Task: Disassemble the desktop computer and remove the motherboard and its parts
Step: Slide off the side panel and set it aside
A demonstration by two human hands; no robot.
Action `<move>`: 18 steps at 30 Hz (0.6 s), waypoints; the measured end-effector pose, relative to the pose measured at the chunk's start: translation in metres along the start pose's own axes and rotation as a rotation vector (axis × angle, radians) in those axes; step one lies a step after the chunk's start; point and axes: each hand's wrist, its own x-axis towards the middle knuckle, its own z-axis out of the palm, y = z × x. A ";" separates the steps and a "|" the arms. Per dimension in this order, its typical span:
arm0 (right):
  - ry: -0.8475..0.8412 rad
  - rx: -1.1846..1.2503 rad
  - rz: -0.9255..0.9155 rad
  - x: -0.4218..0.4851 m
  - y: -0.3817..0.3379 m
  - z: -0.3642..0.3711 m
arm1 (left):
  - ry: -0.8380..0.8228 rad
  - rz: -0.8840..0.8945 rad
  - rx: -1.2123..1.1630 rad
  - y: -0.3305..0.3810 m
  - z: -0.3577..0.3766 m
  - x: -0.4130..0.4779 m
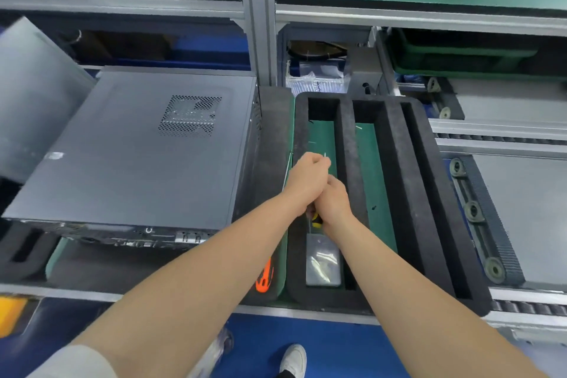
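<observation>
Fingers [321, 163] of left hand [310, 174] and right hand [336, 198] curl, grasp hidden; desktop computer [132, 159] lies flat, lengthwise away.

Item counts at the bench.
Two hands, a left hand [310, 173] and right hand [336, 196]; left of the fingers, one computer case [132, 156]; beneath them, one foam tray [395, 193] with three slots; nearer, one plastic bag [323, 264].
</observation>
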 end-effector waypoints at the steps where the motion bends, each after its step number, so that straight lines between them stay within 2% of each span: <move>1: -0.013 0.027 -0.020 -0.005 -0.008 0.009 | 0.011 0.045 0.032 0.008 -0.012 -0.007; 8: -0.021 0.124 -0.086 -0.058 -0.050 0.065 | 0.097 0.292 0.077 0.025 -0.114 -0.056; 14: -0.004 0.130 -0.284 -0.124 -0.063 0.115 | 0.168 0.317 -0.053 -0.013 -0.198 -0.101; 18: -0.051 0.137 -0.232 -0.165 -0.056 0.160 | 0.214 0.307 -0.067 -0.049 -0.249 -0.128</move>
